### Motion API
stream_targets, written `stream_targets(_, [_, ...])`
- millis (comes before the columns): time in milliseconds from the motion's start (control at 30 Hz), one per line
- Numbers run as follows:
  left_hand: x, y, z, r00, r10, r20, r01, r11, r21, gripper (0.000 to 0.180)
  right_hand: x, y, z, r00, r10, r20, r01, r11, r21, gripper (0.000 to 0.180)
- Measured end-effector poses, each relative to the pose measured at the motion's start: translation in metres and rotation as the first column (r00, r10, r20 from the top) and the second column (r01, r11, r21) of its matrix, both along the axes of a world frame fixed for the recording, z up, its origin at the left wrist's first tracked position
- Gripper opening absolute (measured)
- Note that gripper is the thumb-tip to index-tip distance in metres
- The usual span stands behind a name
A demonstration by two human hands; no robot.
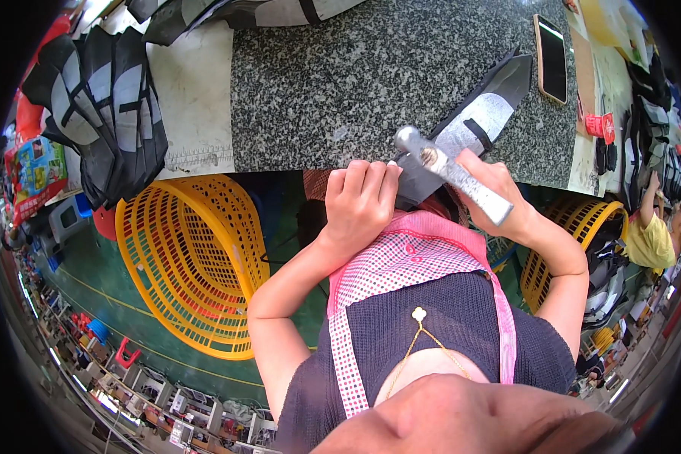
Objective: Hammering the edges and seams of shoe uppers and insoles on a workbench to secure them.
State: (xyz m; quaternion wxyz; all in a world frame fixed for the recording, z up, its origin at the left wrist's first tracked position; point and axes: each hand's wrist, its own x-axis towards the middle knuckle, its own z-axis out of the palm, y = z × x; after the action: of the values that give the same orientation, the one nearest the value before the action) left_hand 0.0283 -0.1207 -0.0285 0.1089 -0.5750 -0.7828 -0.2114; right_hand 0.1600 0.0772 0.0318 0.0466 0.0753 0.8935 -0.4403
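My right hand [507, 189] is closed round a hammer [467, 184], whose silver metal head lies over the near end of a black panel. The hammer's handle is mostly hidden beneath the head and my hand. That flat black panel [473, 125], with a light grey patch and a small black strip on it, slants across the right part of the granite slab [340, 83], its near end at the slab's front edge. Curled with its fingers together, my left hand [362, 200] holds the panel's near end at that edge; the thumb is hidden.
Similar black and grey panels [102, 113] lie fanned at the left, and more [257, 11] at the back. A phone [551, 59] rests at the right. Yellow plastic baskets [197, 265] stand below the table on both sides. Another person in yellow [651, 238] is at far right.
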Motion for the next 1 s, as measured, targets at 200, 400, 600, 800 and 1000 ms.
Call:
stream_targets(200, [0.022,0.020,-0.009,0.958,-0.254,0.129,0.247,0.966,0.072,0.036,-0.013,0.008,-0.010,0.994,0.021,0.109,-0.025,0.999,0.033,0.019])
stream_targets(400, [0.035,0.021,-0.021,0.977,-0.194,-0.088,0.189,0.980,-0.068,0.038,-0.006,-0.001,-0.004,0.994,0.091,-0.054,-0.088,0.995,0.049,0.036])
stream_targets(600, [0.021,0.042,-0.009,0.988,-0.150,0.045,0.148,0.988,0.044,0.037,0.001,0.014,-0.008,0.962,-0.272,-0.034,0.261,0.947,-0.189,0.039])
stream_targets(800, [-0.102,-0.016,0.085,0.816,0.075,0.574,-0.314,0.890,0.330,0.037,0.031,0.076,-0.010,0.576,-0.788,-0.217,0.464,0.534,-0.707,0.042])
stream_targets(1000, [-0.254,-0.132,0.080,0.594,0.736,-0.325,-0.540,0.664,0.517,0.045,0.027,0.086,-0.014,0.529,-0.841,-0.111,0.586,0.457,-0.669,0.038])
